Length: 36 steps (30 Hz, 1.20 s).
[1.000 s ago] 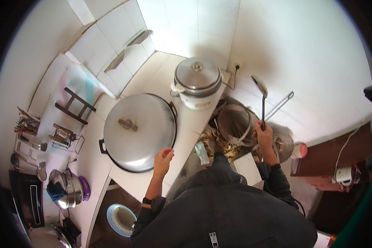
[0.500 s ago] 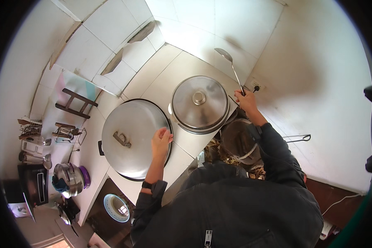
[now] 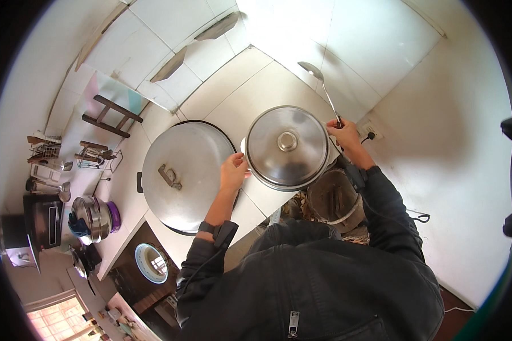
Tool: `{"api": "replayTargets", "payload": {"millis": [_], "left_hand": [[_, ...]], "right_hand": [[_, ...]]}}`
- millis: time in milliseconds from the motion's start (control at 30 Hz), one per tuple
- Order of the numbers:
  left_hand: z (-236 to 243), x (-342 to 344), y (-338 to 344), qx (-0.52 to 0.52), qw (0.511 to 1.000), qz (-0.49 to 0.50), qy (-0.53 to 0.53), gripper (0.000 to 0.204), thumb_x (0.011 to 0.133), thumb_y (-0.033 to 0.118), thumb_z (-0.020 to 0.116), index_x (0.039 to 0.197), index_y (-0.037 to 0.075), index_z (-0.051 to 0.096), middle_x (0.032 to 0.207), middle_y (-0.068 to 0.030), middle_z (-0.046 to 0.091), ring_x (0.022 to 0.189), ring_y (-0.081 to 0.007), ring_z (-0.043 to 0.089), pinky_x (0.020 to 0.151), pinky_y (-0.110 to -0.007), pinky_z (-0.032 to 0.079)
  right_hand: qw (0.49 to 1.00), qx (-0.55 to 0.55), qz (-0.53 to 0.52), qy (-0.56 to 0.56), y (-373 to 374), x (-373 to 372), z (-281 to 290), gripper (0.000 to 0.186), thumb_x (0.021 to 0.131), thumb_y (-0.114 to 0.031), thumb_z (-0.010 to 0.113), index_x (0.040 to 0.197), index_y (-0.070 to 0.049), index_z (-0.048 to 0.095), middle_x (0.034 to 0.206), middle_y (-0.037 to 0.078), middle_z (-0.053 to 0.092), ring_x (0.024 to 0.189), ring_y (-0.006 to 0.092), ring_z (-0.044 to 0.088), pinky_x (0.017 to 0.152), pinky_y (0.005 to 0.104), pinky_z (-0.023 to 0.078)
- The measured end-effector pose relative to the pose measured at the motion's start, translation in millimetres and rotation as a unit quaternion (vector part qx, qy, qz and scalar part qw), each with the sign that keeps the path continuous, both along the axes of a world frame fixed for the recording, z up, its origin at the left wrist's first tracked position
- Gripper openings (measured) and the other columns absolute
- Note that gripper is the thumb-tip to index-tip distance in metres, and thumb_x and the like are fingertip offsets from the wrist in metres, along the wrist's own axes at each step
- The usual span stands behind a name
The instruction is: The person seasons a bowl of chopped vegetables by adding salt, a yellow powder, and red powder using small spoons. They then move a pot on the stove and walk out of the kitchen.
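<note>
A steel pot with a shiny domed lid (image 3: 287, 139) stands on the tiled counter. My right hand (image 3: 347, 138) is closed round the dark handle of a metal ladle (image 3: 331, 102), whose bowl points up and away; its fingertips come close to the pot's right edge. At the pot's left side is my left hand (image 3: 234, 170), with loosely bent fingers apart near the rim; whether they touch it I cannot tell. Left of that hand lies a wide grey domed lid (image 3: 188, 193) with a worn strap handle, covering a large dark-rimmed pan.
A dark bucket (image 3: 333, 199) sits below the counter's near edge, among dry leaves. A wall socket with a black plug (image 3: 371, 136) is close behind my right hand. Steel pots (image 3: 91, 219), a wooden rack (image 3: 111, 116) and a blue-rimmed basin (image 3: 152, 263) are on the left.
My left hand has moved right, from over the wide lid to the pot's left side. My right hand has come nearer the pot's right edge, still holding the ladle. The view has shifted.
</note>
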State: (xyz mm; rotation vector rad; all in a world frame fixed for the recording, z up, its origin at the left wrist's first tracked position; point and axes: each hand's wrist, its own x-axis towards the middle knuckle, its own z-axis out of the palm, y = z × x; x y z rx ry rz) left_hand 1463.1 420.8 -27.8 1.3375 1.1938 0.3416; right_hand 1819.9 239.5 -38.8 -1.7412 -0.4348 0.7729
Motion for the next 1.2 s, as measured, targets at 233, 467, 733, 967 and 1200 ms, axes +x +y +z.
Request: {"api": "replayTargets", "payload": {"millis": [233, 467, 733, 967, 1200], "left_hand": [[5, 4, -6, -0.018, 0.999, 0.035, -0.037, 0.037, 0.099, 0.012, 0.065, 0.133, -0.004, 0.063, 0.104, -0.0121, 0.072, 0.086, -0.0179, 0.072, 0.07, -0.031, 0.062], [2, 3, -15, -0.05, 0.992, 0.073, -0.092, 0.023, 0.102, 0.012, 0.063, 0.12, -0.002, 0.068, 0.102, -0.0077, 0.072, 0.086, -0.0158, 0.07, 0.078, -0.031, 0.059], [-5, 3, -6, -0.043, 0.992, 0.067, -0.095, 0.02, 0.102, 0.013, 0.067, 0.115, -0.001, 0.069, 0.096, -0.0076, 0.074, 0.078, -0.0164, 0.071, 0.073, -0.031, 0.06], [26, 6, 21, -0.017, 0.994, 0.049, -0.101, 0.022, 0.102, 0.014, 0.066, 0.117, -0.003, 0.067, 0.098, -0.0096, 0.074, 0.08, -0.0196, 0.072, 0.077, -0.034, 0.062], [74, 9, 40, 0.0, 0.992, 0.022, -0.123, 0.026, 0.102, 0.017, 0.066, 0.119, -0.002, 0.065, 0.1, -0.0087, 0.073, 0.088, -0.0203, 0.072, 0.087, -0.037, 0.06]], "right_hand": [[0.999, 0.007, 0.036, 0.038, -7, 2, 4, 0.018, 0.091, -0.019, 0.076, 0.102, -0.006, 0.073, 0.084, 0.0, 0.071, 0.065, 0.0058, 0.06, 0.048, 0.0225, 0.041], [0.995, -0.012, 0.089, 0.04, -7, -1, 3, 0.025, 0.094, -0.025, 0.077, 0.105, -0.004, 0.073, 0.085, 0.002, 0.072, 0.068, 0.0063, 0.062, 0.044, 0.0227, 0.039], [0.997, 0.002, 0.073, 0.027, -5, -3, 12, 0.025, 0.091, -0.025, 0.077, 0.1, -0.002, 0.074, 0.079, 0.001, 0.068, 0.059, 0.0063, 0.054, 0.045, 0.0241, 0.039], [0.997, 0.021, 0.076, -0.007, 8, 0, 50, 0.029, 0.091, -0.026, 0.076, 0.103, 0.0, 0.075, 0.085, 0.005, 0.072, 0.065, 0.0086, 0.059, 0.048, 0.0246, 0.041], [0.994, 0.034, 0.101, -0.029, 21, 2, 95, 0.03, 0.093, -0.028, 0.075, 0.106, -0.001, 0.074, 0.087, 0.006, 0.074, 0.073, 0.0103, 0.066, 0.048, 0.0252, 0.039]]}}
